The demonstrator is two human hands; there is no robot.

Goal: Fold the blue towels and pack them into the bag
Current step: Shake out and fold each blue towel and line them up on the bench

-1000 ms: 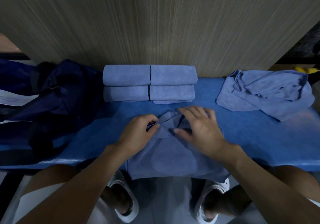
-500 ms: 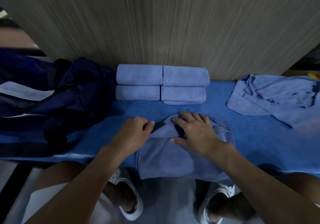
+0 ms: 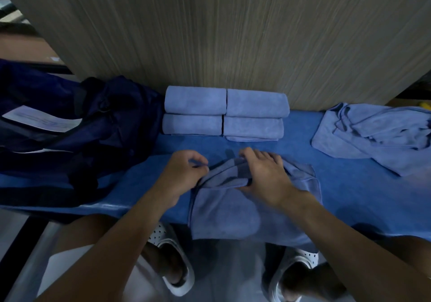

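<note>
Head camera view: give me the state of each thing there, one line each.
Towel in front: half folded, near end hanging off the table.
Folded towels: four, in two side-by-side stacks of two.
Loose towels: unfolded, crumpled at right.
Bag: slumped at left, no towels visible inside.
Left hand: pinching that towel's edge.
Right hand: gripping its bunched fold.

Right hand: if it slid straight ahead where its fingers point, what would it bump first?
Probably the folded towels: the right hand points at that stack, though depth is unclear.
</note>
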